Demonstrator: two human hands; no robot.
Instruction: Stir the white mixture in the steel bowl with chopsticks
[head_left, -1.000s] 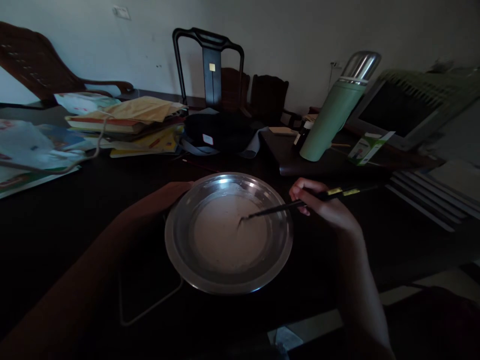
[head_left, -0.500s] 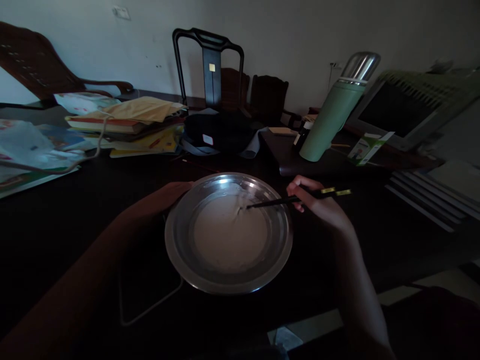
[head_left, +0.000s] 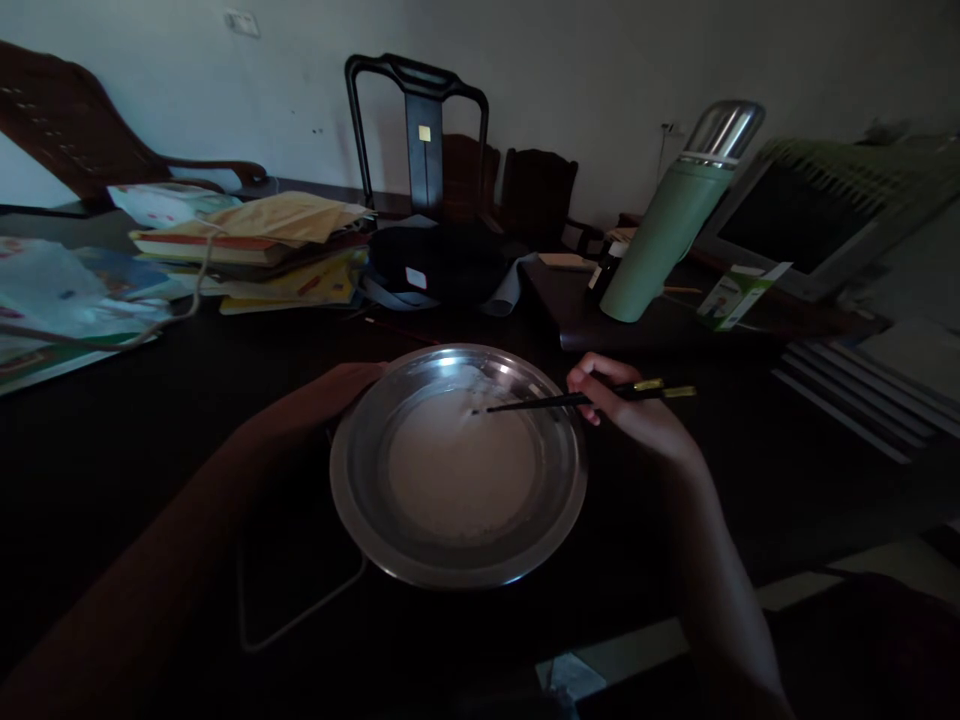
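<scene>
A wide stainless steel bowl (head_left: 352, 520) stands on the dark table in front of me, with a pale, whitish liquid mixture (head_left: 457, 470) in its bottom. My left hand (head_left: 341, 390) grips the bowl's left far side, its fingertips partly hidden by the rim. Over the right rim, my right hand (head_left: 611, 390) is closed round a pair of black chopsticks (head_left: 536, 403) with gold-coloured ends. Their tips point left and dip into the mixture near its far side.
Books and papers (head_left: 255, 245) and a plastic bag (head_left: 45, 290) lie at the left. A black bag (head_left: 442, 265) is behind the bowl. A green thermos (head_left: 664, 230) and a small box (head_left: 739, 297) stand back right, near stacked books (head_left: 847, 400). A cable (head_left: 300, 625) runs at front left.
The chopstick tips have moved a little left through the mixture, and my right hand has shifted slightly left with them. My left hand and the bowl stay in place.
</scene>
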